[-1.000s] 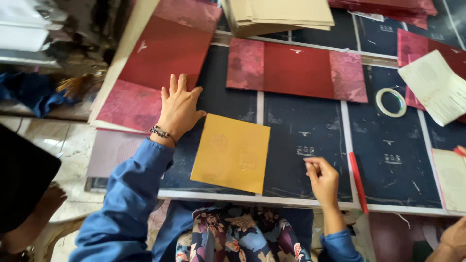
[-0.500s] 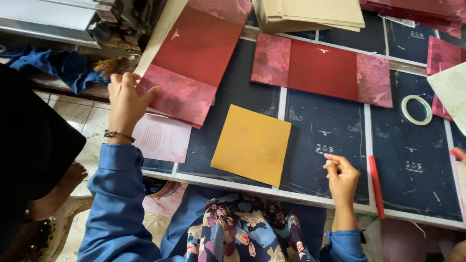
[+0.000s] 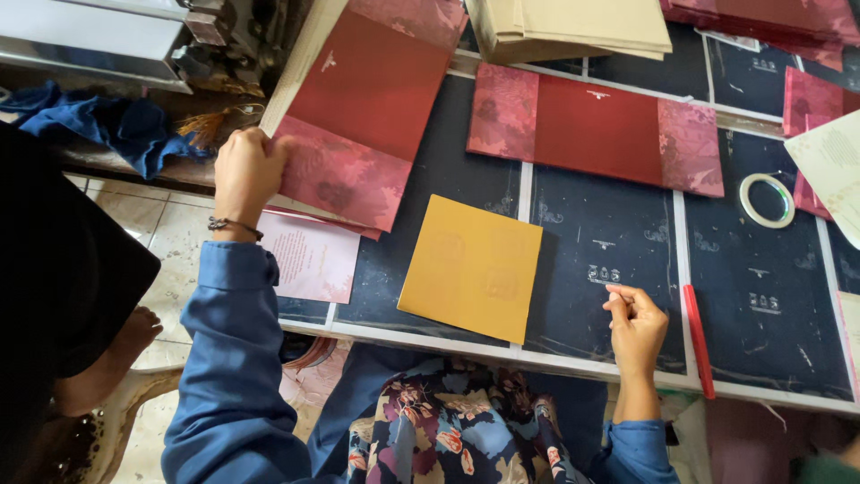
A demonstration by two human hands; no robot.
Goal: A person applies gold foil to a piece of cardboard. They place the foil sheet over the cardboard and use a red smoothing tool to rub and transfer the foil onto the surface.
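Observation:
My left hand grips the near left corner of the top red patterned cover on a stack at the table's left edge. A mustard-yellow square card lies flat on the dark table between my hands. My right hand rests on the table to the right of the card, fingers curled with the tips pinched together; anything between them is too small to see. A red stick-shaped tool lies just right of that hand.
Another open red cover lies farther back. A roll of clear tape sits at the right. Tan folded sheets are stacked at the back. A pale pink printed sheet pokes out under the left stack. Blue cloth lies off the left edge.
My left hand moved from flat on the table, left of the yellow card, out to the left stack and took hold of the top cover's corner. My right hand stayed put.

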